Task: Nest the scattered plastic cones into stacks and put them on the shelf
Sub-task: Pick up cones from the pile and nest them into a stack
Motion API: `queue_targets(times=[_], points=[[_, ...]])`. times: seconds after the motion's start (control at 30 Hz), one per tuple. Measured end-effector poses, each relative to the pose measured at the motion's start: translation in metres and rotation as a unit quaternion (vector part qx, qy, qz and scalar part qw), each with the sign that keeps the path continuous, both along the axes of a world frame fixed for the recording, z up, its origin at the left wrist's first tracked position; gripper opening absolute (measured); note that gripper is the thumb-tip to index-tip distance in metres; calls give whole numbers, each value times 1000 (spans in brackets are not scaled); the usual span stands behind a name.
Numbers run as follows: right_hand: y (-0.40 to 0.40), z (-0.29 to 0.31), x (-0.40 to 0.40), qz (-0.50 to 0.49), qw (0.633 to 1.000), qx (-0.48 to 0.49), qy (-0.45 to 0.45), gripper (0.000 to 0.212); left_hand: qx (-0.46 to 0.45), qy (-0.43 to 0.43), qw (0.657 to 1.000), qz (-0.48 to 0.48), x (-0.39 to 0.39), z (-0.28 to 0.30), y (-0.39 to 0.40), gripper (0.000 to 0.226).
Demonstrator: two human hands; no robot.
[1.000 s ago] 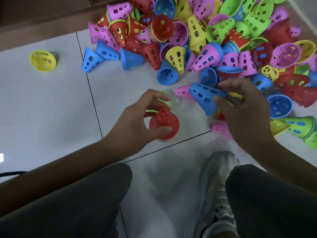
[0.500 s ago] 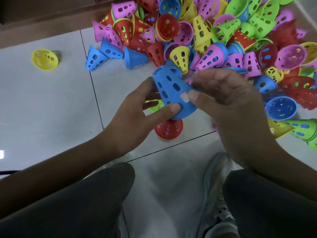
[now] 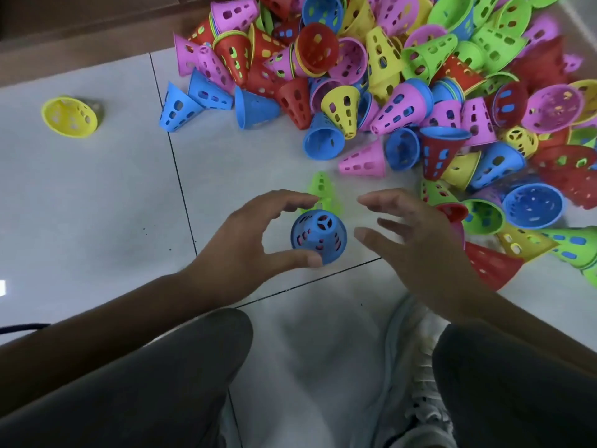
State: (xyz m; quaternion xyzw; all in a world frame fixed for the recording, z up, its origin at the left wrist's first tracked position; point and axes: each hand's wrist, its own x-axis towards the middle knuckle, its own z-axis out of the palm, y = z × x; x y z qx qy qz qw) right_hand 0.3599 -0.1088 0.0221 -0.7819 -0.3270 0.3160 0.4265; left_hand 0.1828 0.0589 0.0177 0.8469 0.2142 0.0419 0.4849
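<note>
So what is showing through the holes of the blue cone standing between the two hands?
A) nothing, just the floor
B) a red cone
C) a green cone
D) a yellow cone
B: red shows through the slots of the blue cone, so a red cone sits nested under it; the left hand touches it with the thumb, while the right hand is spread open beside it.

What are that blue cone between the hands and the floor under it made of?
Blue cone: looks like thin moulded plastic, smooth and slightly glossy, with punched holes showing red through them. Floor: apparently glazed ceramic tile, pale and reflective, with dark joint lines.
</note>
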Motion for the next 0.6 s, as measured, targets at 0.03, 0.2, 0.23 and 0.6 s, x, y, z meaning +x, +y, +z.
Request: queue_targets(times=[0.03,0.2,0.23,0.6], points=[[-1,-3,7,-13,1000,-18,-18,33,-4,0,1000,4,-1,-1,4,63],[-3,-16,51,2,965,-89,-247,29,-1,-4,998,60,10,-12,23,39],[-2,-19,63,9,955,-95,-282,30,-1,0,998,68,15,-14,27,35],[2,-32,136,128,875,-226,-408,48,-152,203,962,-104,82,-39,66,44]])
